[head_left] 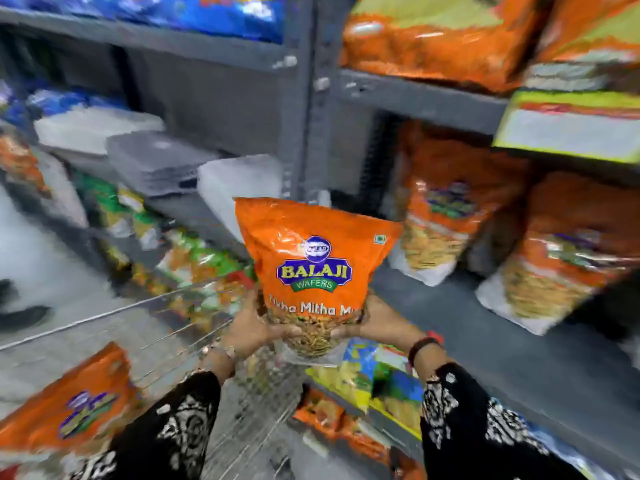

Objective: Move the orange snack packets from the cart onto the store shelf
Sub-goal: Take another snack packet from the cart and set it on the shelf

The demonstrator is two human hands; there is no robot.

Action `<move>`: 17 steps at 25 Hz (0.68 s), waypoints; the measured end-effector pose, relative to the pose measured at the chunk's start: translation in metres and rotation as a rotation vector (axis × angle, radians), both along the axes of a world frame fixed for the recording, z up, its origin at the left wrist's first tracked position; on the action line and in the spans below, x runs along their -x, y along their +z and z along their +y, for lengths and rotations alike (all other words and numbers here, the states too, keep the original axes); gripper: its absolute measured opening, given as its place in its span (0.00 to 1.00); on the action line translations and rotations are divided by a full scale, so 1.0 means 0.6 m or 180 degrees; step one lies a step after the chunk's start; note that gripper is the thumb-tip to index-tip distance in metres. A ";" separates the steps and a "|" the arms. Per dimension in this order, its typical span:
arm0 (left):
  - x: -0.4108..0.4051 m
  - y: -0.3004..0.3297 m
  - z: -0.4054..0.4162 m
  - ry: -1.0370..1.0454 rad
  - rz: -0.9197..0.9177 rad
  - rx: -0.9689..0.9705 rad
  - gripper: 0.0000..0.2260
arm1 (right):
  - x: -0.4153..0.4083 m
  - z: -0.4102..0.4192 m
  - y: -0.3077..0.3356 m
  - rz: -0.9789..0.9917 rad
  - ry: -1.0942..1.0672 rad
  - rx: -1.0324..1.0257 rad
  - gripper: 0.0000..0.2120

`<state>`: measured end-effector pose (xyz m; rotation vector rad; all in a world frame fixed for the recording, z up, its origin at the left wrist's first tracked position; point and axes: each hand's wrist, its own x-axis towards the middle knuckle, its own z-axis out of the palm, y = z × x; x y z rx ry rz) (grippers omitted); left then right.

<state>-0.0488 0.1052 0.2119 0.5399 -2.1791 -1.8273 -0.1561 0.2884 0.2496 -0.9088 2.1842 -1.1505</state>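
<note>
Beyond the fingertips, to the right and a little higher, the grey store shelf (450,306) already carries two orange packets (446,220) that lean upright against its back, with a bare stretch of board in front of them. Below the fingers and to their left, the wire cart (173,327) shows another orange packet (79,407) lying flat, so the task seems only partly done. Between the fingers stands the held snack packet (317,268), upright, above the cart and not yet touching the shelf. The left hand (251,329) and the right hand (379,323) are both closed on its lower corners, at the clear window. To do this step well, I think it is best to keep the packet upright, carry it forward to the bare board, set its base down first, and then release both sides together so it does not fall over. On its front one can read "BALAJI WAFERS", and lower "Mitha", the rest being covered or too blurred.
</note>
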 end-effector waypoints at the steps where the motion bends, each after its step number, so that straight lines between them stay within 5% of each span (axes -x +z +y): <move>1: 0.033 0.017 0.036 -0.0235 0.0021 0.0066 0.29 | 0.009 0.050 0.016 -0.0029 -0.0216 0.0128 0.24; 9: 0.257 0.078 0.287 -0.1255 0.0168 0.0333 0.27 | 0.095 0.323 0.038 -0.0093 -0.2093 0.0744 0.33; 17: 0.318 0.019 0.316 -0.1543 -0.0154 0.0058 0.38 | 0.155 0.335 -0.027 -0.0228 -0.2253 0.0501 0.30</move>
